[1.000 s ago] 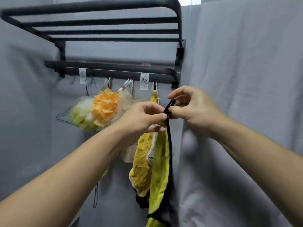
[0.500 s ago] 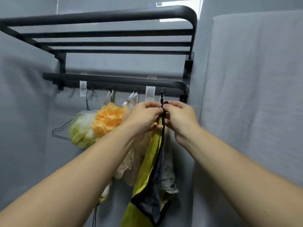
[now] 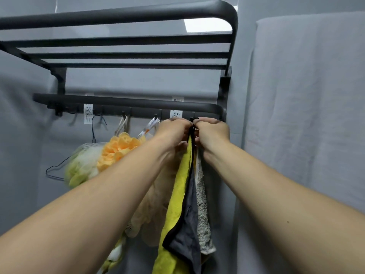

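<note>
Cloth [image 3: 176,196]: yellow terry on one face, dark grey on the other, black binding running along the edge. It is hanging lengthwise, bunching narrow at the top and fanning wider below, with a grey corner turning outward near the bottom. Its black loop [image 3: 192,129] is sitting right at the hook [image 3: 191,118]; whether it is over the hook is not clear. Left hand [image 3: 173,133] and right hand [image 3: 213,133] are pinching the loop from either side.

Black wall rack [image 3: 126,40] ahead of me, orange bath pouf [image 3: 118,149] hung left, touching green-white pouf [image 3: 83,165], wire hanger [image 3: 53,171] further left, beige mesh sponge [image 3: 152,210] below them, white sheet [image 3: 308,95] on my right
</note>
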The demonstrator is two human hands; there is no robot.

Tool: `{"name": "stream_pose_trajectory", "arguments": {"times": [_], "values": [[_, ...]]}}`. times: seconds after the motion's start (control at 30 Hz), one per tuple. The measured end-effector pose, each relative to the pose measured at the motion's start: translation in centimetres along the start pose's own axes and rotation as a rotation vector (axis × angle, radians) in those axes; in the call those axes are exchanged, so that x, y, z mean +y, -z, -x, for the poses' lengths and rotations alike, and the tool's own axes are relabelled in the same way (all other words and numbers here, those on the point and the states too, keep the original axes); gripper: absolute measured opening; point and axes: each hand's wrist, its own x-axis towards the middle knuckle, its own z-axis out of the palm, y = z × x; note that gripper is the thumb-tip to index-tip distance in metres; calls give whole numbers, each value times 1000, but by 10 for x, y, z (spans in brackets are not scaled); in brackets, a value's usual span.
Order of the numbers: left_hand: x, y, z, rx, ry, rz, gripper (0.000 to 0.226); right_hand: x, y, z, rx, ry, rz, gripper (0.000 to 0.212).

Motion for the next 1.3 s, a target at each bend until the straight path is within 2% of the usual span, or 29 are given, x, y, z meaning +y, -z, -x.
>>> {"name": "stream_pose_trajectory", "arguments": {"times": [0.17, 0.4, 0.6, 0.83, 1.07, 1.17, 1.3], "values": [[-3, -1, -12, 69, -43, 66, 15, 4, -5, -11, 2, 60, 26, 19], [-6, -3, -20, 39, 13, 81, 28, 14, -15, -22, 29, 85, 52, 9], [-10, -4, -23, 40, 26, 73, 27, 13, -11, -28, 61, 87, 124, 21], [-16, -8, -27, 114, -11, 107, 24, 18, -13, -34, 88, 107, 138, 19], [-24, -3, -26, 129, 8, -53, 9, 22, -6, -31, 114, 124, 251, 22], [-30, 0, -24, 138, -46, -121, 13, 23, -2, -31, 84, 163, 321, 19], [-38, 2, -15, 110, -85, -87, 17, 24, 2, -30, 45, 173, 389, 18]]}}
